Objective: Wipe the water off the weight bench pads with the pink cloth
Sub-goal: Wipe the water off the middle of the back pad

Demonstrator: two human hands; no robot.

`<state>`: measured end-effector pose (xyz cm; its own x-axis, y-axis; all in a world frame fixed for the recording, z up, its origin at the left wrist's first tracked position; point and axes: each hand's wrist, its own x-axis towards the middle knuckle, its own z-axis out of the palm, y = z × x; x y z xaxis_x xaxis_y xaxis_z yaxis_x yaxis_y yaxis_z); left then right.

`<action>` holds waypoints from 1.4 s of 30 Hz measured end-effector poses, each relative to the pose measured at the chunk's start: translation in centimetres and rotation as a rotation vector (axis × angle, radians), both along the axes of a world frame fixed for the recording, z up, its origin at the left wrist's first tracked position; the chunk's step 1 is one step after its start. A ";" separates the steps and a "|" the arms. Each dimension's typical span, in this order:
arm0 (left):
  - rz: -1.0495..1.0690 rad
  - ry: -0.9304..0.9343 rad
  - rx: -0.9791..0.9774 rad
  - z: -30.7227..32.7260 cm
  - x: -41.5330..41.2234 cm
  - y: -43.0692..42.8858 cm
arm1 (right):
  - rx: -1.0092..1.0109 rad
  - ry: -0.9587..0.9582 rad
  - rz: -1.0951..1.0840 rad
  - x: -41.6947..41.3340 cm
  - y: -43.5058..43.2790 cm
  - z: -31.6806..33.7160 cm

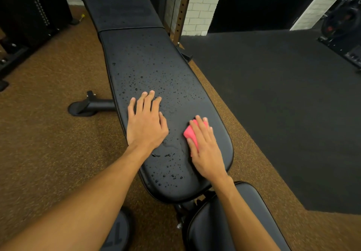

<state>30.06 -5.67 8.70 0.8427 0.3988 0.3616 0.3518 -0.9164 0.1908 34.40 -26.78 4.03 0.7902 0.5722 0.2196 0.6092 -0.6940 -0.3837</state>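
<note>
A long black bench pad (pixel 152 71) runs away from me, dotted with water drops over its middle and near end. My right hand (pixel 207 153) lies flat on the pink cloth (pixel 190 133) and presses it onto the pad's right side. Only the cloth's left edge shows from under the fingers. My left hand (pixel 145 122) rests palm down on the pad's left side, fingers spread, holding nothing. A smear of water lies between the two hands. A second black pad (pixel 240 223) sits close to me at the lower right. A farther pad (pixel 121 10) lies beyond a seam.
The bench's foot and crossbar (pixel 88 107) stick out to the left on the brown speckled floor (pixel 48 133). A black mat (pixel 283 114) covers the floor on the right. A dark rack (pixel 25 16) stands far left; a white brick wall (pixel 199 6) and a perforated upright (pixel 182 6) stand behind.
</note>
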 end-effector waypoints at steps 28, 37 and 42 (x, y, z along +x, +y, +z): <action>-0.007 -0.036 0.009 -0.7 -0.1 0.1 | 0.050 0.085 -0.133 -2.9 -2.4 -0.7; -0.023 -0.049 0.004 -1.1 -0.3 0.2 | -0.001 0.056 0.046 -6.9 -2.0 -1.0; -0.017 -0.038 0.007 -1.1 -0.3 0.2 | 0.057 0.118 -0.190 -5.2 -1.2 -0.6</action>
